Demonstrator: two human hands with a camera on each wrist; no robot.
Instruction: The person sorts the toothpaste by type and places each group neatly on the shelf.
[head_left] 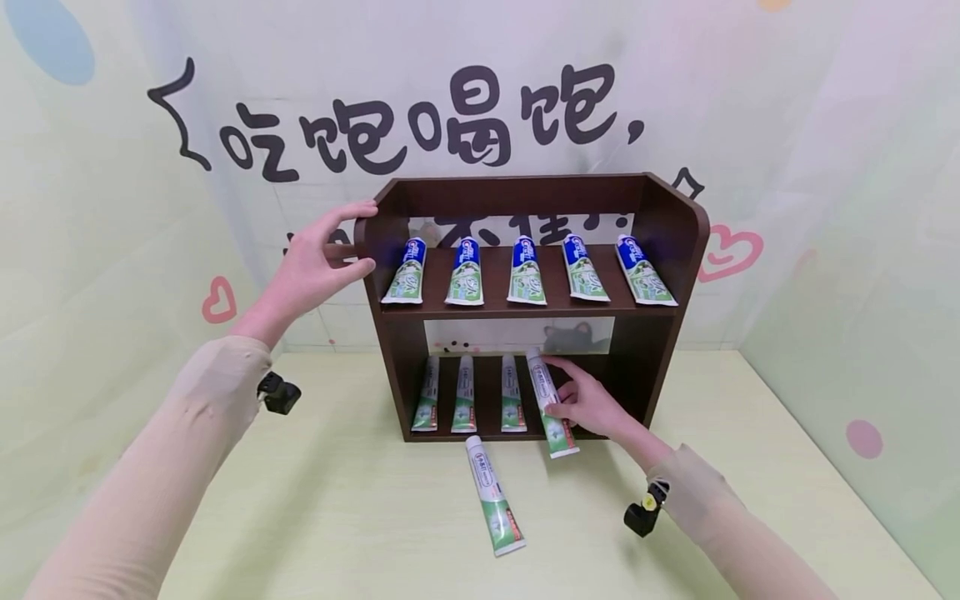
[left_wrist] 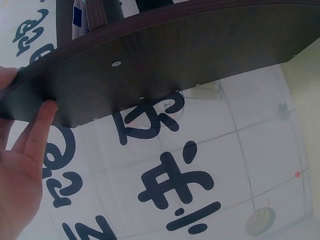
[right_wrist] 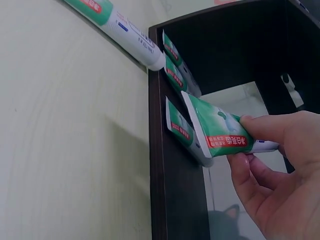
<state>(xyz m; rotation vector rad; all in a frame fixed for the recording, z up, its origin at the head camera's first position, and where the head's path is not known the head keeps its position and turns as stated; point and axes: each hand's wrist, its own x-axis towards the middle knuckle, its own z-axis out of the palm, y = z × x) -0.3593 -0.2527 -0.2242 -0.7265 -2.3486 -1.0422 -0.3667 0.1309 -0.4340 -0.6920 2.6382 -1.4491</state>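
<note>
My left hand (head_left: 315, 254) rests against the upper left side panel of a dark brown two-tier shelf (head_left: 517, 312). Its fingers look fairly straight, touching the panel's front corner and outer face (left_wrist: 150, 65). With thumb and fingers, my right hand (head_left: 592, 404) pinches a white-and-green toothpaste tube (head_left: 547, 400), held tilted at the lower tier's front, cap end up. In the right wrist view this tube (right_wrist: 220, 125) shows its flat crimped end. Three similar toothpaste tubes (head_left: 465, 396) lean inside the lower tier, left of it. Another toothpaste tube (head_left: 491, 492) lies on the table, its cap by the shelf front.
Several blue-and-green toothpaste tubes (head_left: 525, 271) stand in a row on the upper tier. The pale table (head_left: 337, 500) spreads around the shelf. Behind and beside it hangs a white printed cloth (head_left: 300, 75) with large black characters.
</note>
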